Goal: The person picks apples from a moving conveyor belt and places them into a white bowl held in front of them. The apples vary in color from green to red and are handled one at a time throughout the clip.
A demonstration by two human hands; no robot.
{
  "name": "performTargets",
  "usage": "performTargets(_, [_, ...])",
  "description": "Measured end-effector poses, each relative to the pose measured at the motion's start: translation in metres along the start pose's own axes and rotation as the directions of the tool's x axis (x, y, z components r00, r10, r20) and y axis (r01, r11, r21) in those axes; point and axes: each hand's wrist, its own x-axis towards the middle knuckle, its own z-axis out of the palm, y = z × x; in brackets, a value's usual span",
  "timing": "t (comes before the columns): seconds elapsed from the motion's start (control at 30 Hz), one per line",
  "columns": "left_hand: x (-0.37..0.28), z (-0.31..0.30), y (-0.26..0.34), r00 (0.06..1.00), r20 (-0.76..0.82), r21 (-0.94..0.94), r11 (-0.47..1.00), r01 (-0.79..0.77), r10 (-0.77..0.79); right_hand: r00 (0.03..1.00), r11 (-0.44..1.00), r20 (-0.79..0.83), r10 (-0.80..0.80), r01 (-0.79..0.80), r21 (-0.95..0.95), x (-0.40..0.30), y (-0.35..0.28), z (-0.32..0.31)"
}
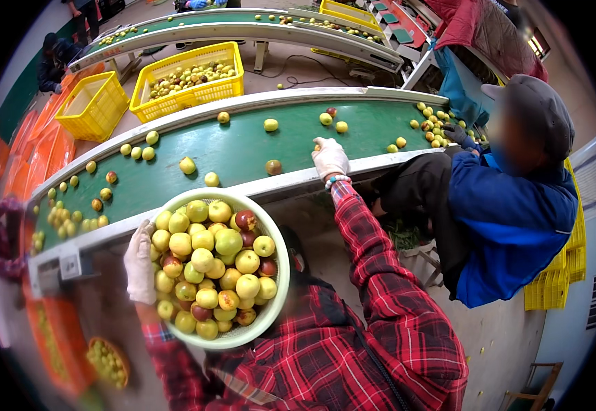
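Observation:
A round pale-green plastic basket (pixel 281 303), heaped with yellow-green and reddish jujubes (pixel 203 259), is held against my front at the near edge of a green conveyor belt (pixel 226 141). My left hand (pixel 141 263), in a white glove, grips the basket's left side; its fingers lie along the rim. Over the belt's near rail reaches my right hand (pixel 331 158), also gloved, with a beaded bracelet at the wrist. A jujube (pixel 317 148) shows partly at its curled fingertips, the rest hidden by the glove. Loose jujubes lie scattered across the belt.
To my right sits a co-worker in a blue jacket (pixel 514 205), one gloved hand (pixel 454 133) at a jujube cluster (pixel 434 126). Beyond the belt stand a yellow crate of fruit (pixel 187 97), another yellow crate (pixel 94 106) and a second conveyor (pixel 236 30). Orange crates (pixel 54 339) stand lower left.

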Motion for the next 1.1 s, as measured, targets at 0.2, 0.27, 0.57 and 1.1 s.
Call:
performTargets(0.2, [0.003, 0.001, -0.005, 0.994, -0.097, 0.214, 0.977, -0.022, 0.043, 0.986, 0.96, -0.151, -0.064, 0.102, 0.261, -0.018, -0.002, 0.02])
performTargets(0.27, [-0.001, 0.007, 0.0, 0.991, -0.116, 0.246, 0.968, -0.039, 0.069, 0.978, 0.961, -0.181, -0.102, 0.144, 0.235, -0.027, -0.009, 0.026])
performTargets(0.57, [-0.01, 0.0, -0.009, 0.971, -0.097, 0.263, 0.947, -0.186, 0.218, 0.955, 0.413, -0.098, -0.281, 0.213, 0.885, -0.095, -0.101, -0.005])
performTargets(1.1, [-0.011, 0.009, 0.014, 0.995, -0.097, 0.026, 1.0, -0.006, 0.009, 0.044, 0.044, 0.014, -0.999, 0.821, 0.569, -0.238, -0.199, -0.103])
